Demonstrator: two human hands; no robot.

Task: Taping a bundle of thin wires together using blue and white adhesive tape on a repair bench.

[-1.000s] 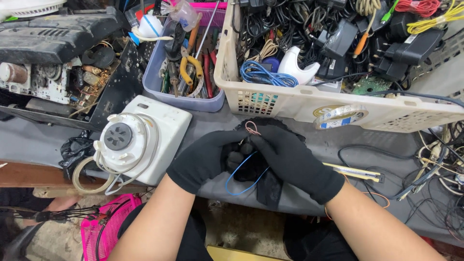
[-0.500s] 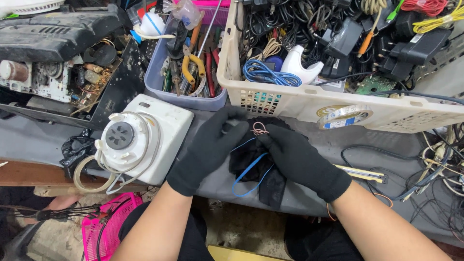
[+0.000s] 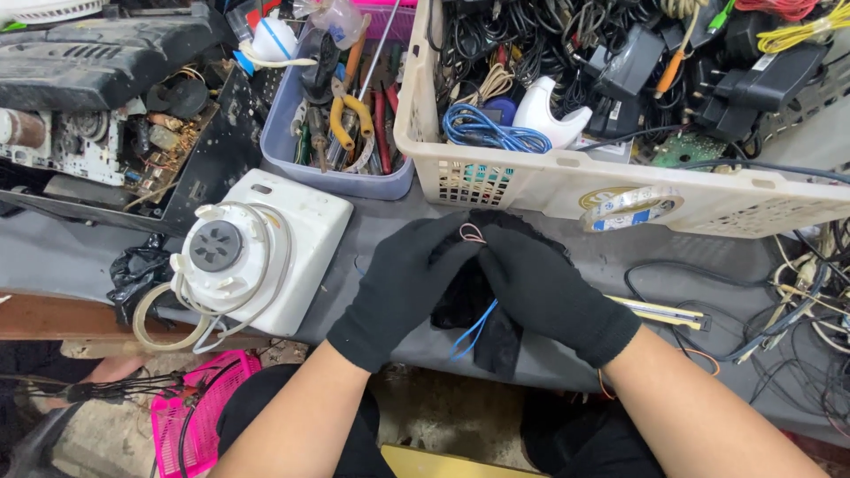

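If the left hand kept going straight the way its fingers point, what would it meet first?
The left hand points up and to the right, at the thin wires pinched between both hands. Past those, it would probably reach the wall of the white basket, though depth is hard to judge.

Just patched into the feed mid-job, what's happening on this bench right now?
A person in black gloves works at a cluttered grey bench. The left hand and right hand meet over a small black part, pinching thin wires: a reddish loop above, blue wires hanging below. A white appliance base sits to the left, a cable-filled basket behind.
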